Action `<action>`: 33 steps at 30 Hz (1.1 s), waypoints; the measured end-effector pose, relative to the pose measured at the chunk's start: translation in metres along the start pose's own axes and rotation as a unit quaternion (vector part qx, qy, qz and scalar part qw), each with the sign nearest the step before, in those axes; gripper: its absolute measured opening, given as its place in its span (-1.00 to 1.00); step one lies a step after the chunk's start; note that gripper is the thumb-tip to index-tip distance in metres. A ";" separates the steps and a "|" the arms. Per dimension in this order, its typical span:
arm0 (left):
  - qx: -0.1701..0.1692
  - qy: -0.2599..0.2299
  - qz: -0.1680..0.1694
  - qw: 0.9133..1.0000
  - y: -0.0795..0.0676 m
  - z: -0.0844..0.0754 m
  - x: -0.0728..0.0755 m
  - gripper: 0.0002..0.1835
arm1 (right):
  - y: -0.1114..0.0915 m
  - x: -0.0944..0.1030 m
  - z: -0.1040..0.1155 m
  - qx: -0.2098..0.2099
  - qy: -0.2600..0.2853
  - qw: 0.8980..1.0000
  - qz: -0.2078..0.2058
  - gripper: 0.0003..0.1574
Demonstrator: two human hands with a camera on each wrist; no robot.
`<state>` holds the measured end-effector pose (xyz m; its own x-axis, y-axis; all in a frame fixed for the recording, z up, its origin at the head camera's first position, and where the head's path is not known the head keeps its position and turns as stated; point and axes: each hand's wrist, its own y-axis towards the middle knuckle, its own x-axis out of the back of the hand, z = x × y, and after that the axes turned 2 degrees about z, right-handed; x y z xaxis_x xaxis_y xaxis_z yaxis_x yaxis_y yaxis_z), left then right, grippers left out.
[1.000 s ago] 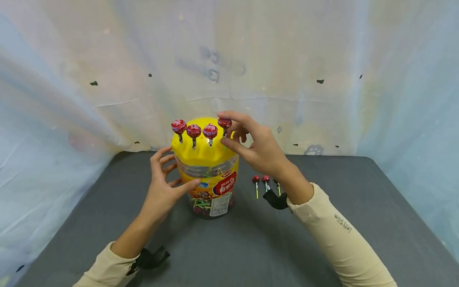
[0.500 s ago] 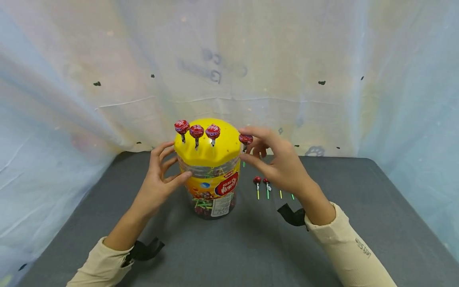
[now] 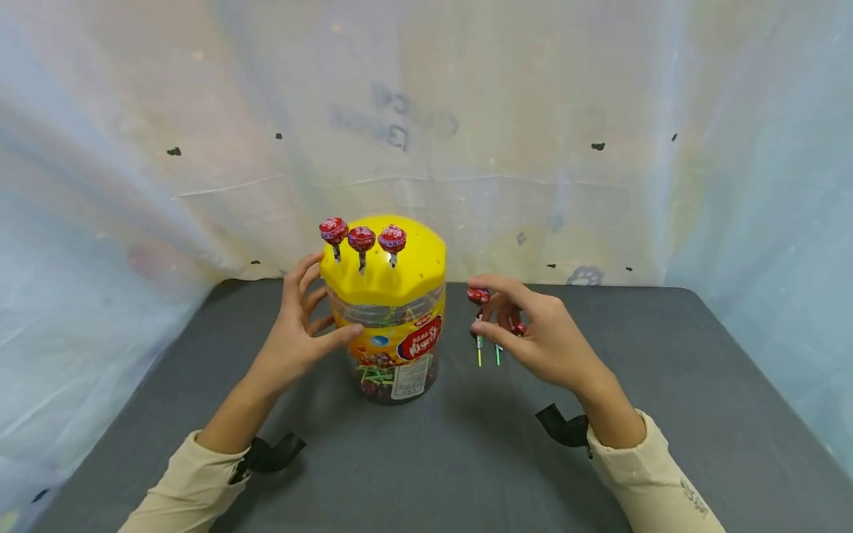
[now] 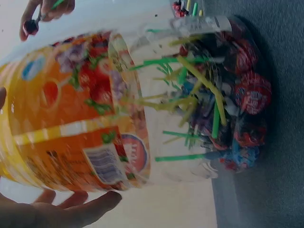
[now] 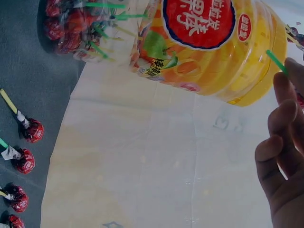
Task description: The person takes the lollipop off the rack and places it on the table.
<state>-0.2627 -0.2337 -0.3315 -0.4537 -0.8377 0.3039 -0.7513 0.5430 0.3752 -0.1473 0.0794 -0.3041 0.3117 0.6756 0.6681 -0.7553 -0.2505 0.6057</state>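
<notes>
A clear plastic candy jar (image 3: 383, 359) with a yellow lid (image 3: 420, 259) stands upright on the table. My left hand (image 3: 300, 333) holds its left side, thumb across the front label and fingers round the back. Three red-wrapped lollipops (image 3: 362, 238) stick up from the lid. Right of the jar, my right hand (image 3: 543, 337) pinches another lollipop (image 3: 478, 296) upright between thumb and forefinger, above the table. Its green stick (image 5: 275, 60) points out past the fingertips in the right wrist view. Through the jar's lower wall, several lollipops (image 4: 254, 92) with green and yellow sticks show.
Several lollipops (image 5: 32, 130) lie in a row on the grey table (image 3: 426, 459), right of the jar and partly hidden by my right hand in the head view. A pale curtain (image 3: 506, 148) hangs behind and at both sides. Black straps circle both wrists.
My right hand has carried its lollipop away from the lid, right and down toward the row on the table. Three now stand in the lid. My left hand keeps its place on the jar.
</notes>
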 end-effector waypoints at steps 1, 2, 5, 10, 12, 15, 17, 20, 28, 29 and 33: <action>-0.002 -0.004 0.001 1.000 0.002 0.001 0.001 0.10 | 0.000 0.001 0.000 0.000 -0.001 1.000 0.007 -0.27; -0.004 -0.008 0.004 1.000 0.003 0.002 0.003 0.10 | 0.000 0.001 -0.001 0.000 -0.003 1.000 0.013 -0.27; -0.007 -0.017 0.013 1.000 0.008 0.004 0.006 0.10 | 0.001 0.004 0.000 -0.006 -0.006 1.000 0.030 -0.29; -0.016 -0.021 0.021 0.999 0.012 0.006 0.012 0.08 | 0.004 0.005 -0.002 -0.014 -0.004 0.998 0.062 -0.34; -0.016 -0.021 0.024 0.999 0.011 0.006 0.012 0.07 | 0.003 0.004 -0.004 -0.019 0.003 0.997 0.072 -0.36; -0.011 -0.017 0.028 0.999 0.009 0.007 0.011 0.08 | -0.001 0.003 -0.007 -0.034 0.017 0.996 0.085 -0.38; -0.009 -0.016 0.028 0.999 0.006 0.008 0.010 0.08 | -0.004 0.002 -0.010 -0.050 0.027 0.994 0.093 -0.38; -0.008 -0.016 0.025 1.000 0.003 0.008 0.010 0.08 | -0.005 -0.001 -0.012 -0.084 0.038 0.991 0.100 -0.38; -0.002 -0.020 0.021 1.000 0.001 0.005 0.010 0.09 | -0.007 -0.003 -0.015 -0.168 0.042 0.978 0.116 -0.37; -0.002 -0.021 0.020 1.000 0.001 0.004 0.010 0.09 | -0.007 -0.003 -0.016 -0.175 0.040 0.977 0.118 -0.37; -0.005 -0.024 0.020 0.999 0.003 0.004 0.010 0.08 | -0.007 -0.005 -0.018 -0.194 0.025 0.972 0.131 -0.38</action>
<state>-0.2713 -0.2407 -0.3305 -0.5061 -0.8169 0.2767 -0.7270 0.5767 0.3728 -0.1541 0.0905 -0.3194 0.0582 0.6597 0.7493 -0.9686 -0.1444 0.2024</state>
